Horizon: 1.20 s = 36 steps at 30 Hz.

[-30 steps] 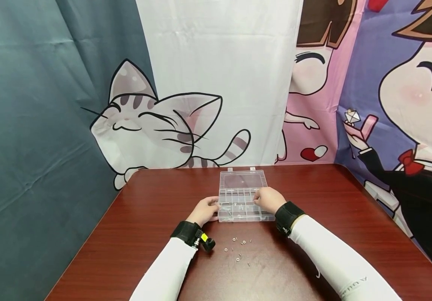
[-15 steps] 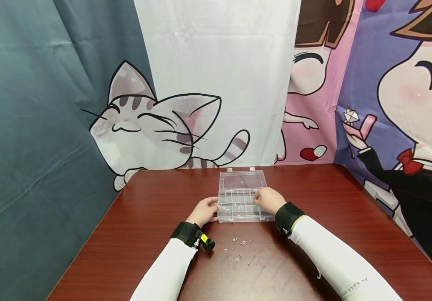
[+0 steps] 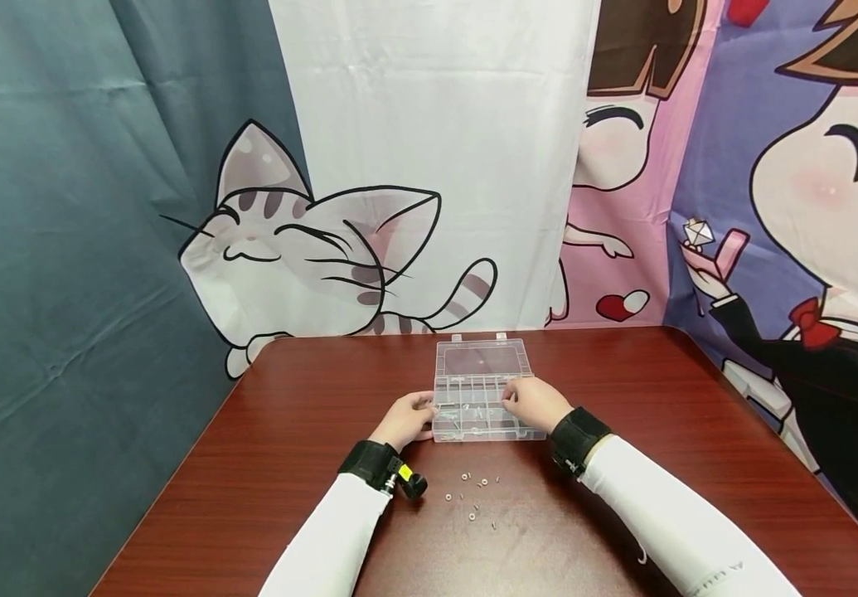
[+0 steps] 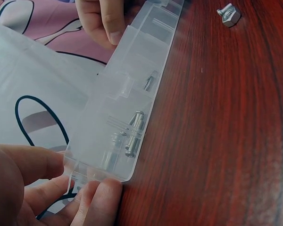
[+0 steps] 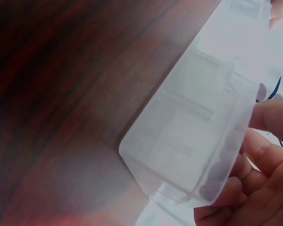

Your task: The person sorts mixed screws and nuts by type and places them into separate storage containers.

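Note:
A clear plastic organizer box [image 3: 483, 358] with small compartments stands on the table, its lid tipped back. At its left edge my left hand [image 3: 402, 419] grips the corner; the left wrist view shows thumb and fingers [image 4: 106, 197] bent around it. My right hand [image 3: 538, 404] is over the compartments on the right side, fingers curled down with thumb and index close together. Whether anything small sits between those fingertips is hidden. In the right wrist view, the fingers [image 5: 264, 150] are seen behind the box's wall. Several metal screws [image 4: 136, 134] lie inside near the left end.
On the table in front of the box lie several loose nuts [image 3: 472, 516] and tiny screws [image 3: 494, 526]. A hex nut with a screw beside it [image 4: 231, 16] shows large in the left wrist view. A printed cloth [image 3: 429, 124] hangs behind the table.
My right hand has shifted slightly to the left at the fingertips, and its wrist has moved a little right and down. The left hand and the box have stayed in place.

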### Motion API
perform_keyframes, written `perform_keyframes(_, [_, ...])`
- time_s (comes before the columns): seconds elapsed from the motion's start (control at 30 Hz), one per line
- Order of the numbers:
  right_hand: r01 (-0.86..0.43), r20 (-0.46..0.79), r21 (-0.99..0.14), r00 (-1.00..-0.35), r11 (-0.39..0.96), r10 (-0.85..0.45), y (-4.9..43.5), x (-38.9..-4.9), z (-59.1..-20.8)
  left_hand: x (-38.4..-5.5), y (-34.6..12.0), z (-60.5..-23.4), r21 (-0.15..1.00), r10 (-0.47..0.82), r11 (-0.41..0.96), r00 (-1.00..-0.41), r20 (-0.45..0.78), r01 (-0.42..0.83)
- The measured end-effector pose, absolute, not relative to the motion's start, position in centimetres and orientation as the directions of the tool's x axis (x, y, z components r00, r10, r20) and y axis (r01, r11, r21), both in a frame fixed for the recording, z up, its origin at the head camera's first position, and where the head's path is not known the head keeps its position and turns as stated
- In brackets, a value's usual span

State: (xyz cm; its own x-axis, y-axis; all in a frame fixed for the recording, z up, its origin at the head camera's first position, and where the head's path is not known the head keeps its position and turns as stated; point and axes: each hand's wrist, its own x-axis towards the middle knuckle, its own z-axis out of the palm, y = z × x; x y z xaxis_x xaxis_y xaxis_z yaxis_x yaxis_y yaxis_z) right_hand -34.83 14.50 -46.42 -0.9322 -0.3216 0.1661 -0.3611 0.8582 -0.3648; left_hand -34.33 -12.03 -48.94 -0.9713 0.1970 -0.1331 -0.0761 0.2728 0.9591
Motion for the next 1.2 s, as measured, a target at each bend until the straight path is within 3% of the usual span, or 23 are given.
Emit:
perform_keyframes(0.27, [-0.419, 0.262, -0.304, -0.900, 0.855, -0.348, 13.9, -32.4, -45.4, -34.1, -12.0, -48.7, 0.963, 0.203, 0.262, -0.971, -0.125, -0.069])
perform_keyframes(0.43, [-0.534, 0.327, -0.206, -0.827, 0.820, -0.457, 13.1, -30.5, -45.3, -34.0, -12.0, -48.7, 0.962, 0.202, 0.263, -0.971, -0.127, -0.071])
perform_keyframes(0.77, [-0.763, 0.277, 0.011, -0.619, 0.647, -0.735, 11.6, -26.3, -44.9, -34.0, -12.0, -48.8, 0.961, 0.201, 0.268, -0.971, -0.129, -0.072])
perform_keyframes(1.2, [-0.803, 0.248, 0.128, -0.543, 0.582, -0.803, 10.7, -25.9, -46.2, -34.0, -12.0, -48.8, 0.962, 0.203, 0.265, -0.972, -0.119, -0.063])
